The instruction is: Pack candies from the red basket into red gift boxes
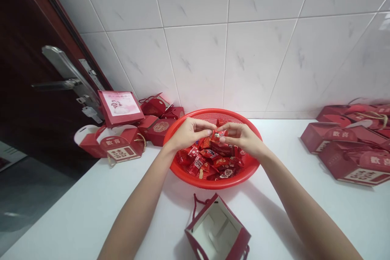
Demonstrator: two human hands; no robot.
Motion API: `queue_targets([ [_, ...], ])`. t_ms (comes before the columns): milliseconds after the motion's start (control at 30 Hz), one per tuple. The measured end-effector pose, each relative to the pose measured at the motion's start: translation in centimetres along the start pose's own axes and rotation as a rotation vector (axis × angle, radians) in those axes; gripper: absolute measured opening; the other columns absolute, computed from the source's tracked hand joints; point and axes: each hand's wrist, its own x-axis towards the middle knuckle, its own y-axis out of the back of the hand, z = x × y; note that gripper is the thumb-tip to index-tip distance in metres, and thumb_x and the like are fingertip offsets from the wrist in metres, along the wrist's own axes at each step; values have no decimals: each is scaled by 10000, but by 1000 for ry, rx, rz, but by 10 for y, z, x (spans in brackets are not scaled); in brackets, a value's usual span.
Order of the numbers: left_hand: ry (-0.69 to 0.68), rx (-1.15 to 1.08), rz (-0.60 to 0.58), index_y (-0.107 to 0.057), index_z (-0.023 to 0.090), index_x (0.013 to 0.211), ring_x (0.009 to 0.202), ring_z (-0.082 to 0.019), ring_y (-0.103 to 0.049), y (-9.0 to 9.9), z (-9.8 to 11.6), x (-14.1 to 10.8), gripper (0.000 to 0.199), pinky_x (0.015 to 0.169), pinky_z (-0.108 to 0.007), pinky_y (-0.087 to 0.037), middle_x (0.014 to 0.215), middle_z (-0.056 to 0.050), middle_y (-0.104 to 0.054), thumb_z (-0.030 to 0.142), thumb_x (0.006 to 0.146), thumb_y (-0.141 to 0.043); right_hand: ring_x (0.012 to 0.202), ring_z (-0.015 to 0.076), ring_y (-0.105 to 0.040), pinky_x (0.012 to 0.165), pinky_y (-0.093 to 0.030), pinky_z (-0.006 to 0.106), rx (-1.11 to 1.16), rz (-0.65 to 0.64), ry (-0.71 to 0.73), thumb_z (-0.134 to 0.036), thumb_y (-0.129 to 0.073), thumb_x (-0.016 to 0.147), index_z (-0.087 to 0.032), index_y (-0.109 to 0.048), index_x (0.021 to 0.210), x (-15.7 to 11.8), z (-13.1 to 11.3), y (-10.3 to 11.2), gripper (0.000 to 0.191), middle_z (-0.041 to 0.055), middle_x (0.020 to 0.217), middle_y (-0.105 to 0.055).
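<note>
Over a red plastic basket (213,185) full of red-wrapped candies (210,158), both my hands meet at one small wrapped candy (221,133). My right hand (242,136) pinches this candy between thumb and fingers. The thumb and fingers of my left hand (191,133) are closed at its left end; they seem to grip its wrapper edge. Close to me, below the basket, stands an open dark red gift box (217,231) with a cord handle. Its pale inside shows from above, with no candy visible in it.
Red gift boxes (122,146) stand at the left, one topped by a red card with a pink picture (120,105). More red boxes (359,158) are grouped at the right on the white table (146,207). A tiled wall (195,65) rises behind; a dark door (39,73) is at the left.
</note>
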Motion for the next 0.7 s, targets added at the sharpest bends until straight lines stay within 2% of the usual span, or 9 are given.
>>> queue_targets([
  [100, -9, 24, -9, -800, 160, 910, 816, -183, -729, -1, 3, 0, 185, 770, -287, -577, 861, -68, -794, 227, 794, -672, 806, 214, -732, 818, -577, 396, -14, 7, -19, -368, -791, 766, -181, -658, 1010, -1, -1, 0, 335, 29, 766, -740],
  [233, 2, 38, -36, -792, 158, 905, 783, -174, -717, -2, 4, 0, 193, 735, -274, -563, 867, -63, -791, 293, 800, -701, 801, 207, -728, 787, -584, 376, -31, 7, -27, -366, -792, 763, -177, -655, 973, 0, 0, 0, 314, 38, 791, -741],
  [500, 39, 27, -113, -754, 150, 840, 708, -156, -678, -1, 5, -2, 218, 699, -270, -536, 774, -45, -753, 359, 823, -694, 843, 214, -729, 815, -584, 402, 40, -64, -53, -364, -794, 755, -196, -620, 944, -4, -3, -2, 307, 37, 847, -742],
  [600, 58, 14, -43, -738, 144, 801, 705, -164, -677, 4, -4, 1, 284, 708, -285, -542, 757, -55, -743, 423, 822, -685, 820, 215, -724, 813, -571, 403, 9, 17, -24, -340, -780, 748, -203, -602, 900, -3, -2, -1, 270, 29, 821, -735],
  [700, 106, 44, 110, -731, 143, 810, 744, -187, -692, 13, -24, 5, 303, 733, -309, -548, 829, -80, -758, 439, 806, -664, 758, 204, -715, 811, -550, 392, 22, 179, -3, -300, -761, 715, -213, -561, 840, 0, 2, 1, 252, 5, 760, -714],
])
